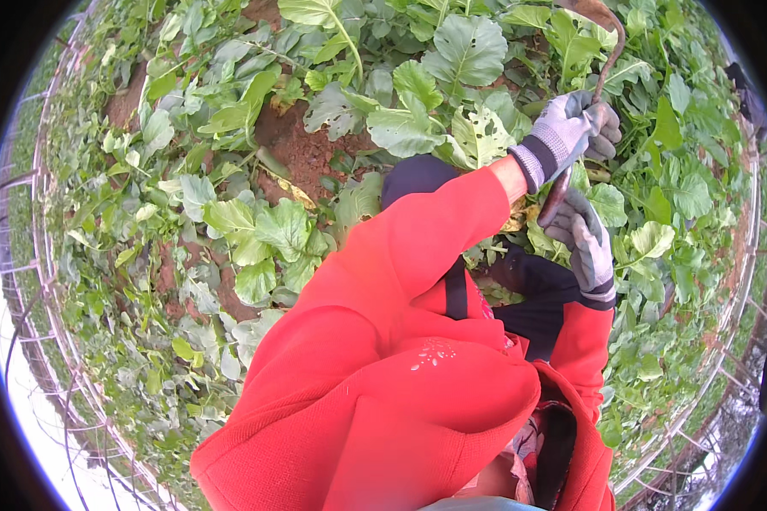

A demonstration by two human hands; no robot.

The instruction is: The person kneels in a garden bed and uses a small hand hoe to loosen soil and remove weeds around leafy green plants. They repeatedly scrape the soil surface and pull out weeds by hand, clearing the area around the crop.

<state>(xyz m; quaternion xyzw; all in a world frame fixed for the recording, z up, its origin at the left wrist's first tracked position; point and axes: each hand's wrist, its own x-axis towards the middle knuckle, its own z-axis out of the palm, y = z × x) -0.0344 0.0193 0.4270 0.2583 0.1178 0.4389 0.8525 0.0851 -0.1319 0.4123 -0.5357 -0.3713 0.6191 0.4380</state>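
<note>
My left hand (575,131), in a grey knit work glove, grips a short-handled hand hoe (556,197) by its dark handle. The tool's rusty, curved neck rises above the fist to a brown metal blade, cut off at the top of the view. Just below, my gloved right hand (581,239) is loosely cupped, with its fingers apart behind the handle's butt end. Whether they touch it is hard to tell. Broad green leaves (604,201) of a leafy crop surround both hands, and a yellowed leaf (518,214) shows beside the handle.
Leafy plants, some with insect-holed leaves (479,137), crowd the ground around my dark-clad knee (418,179). Reddish soil (307,144) shows between them, near a pale green root or stem (273,163). Pale rails (41,211) curve along the left rim. A dark shape (748,99) is unclear at far right.
</note>
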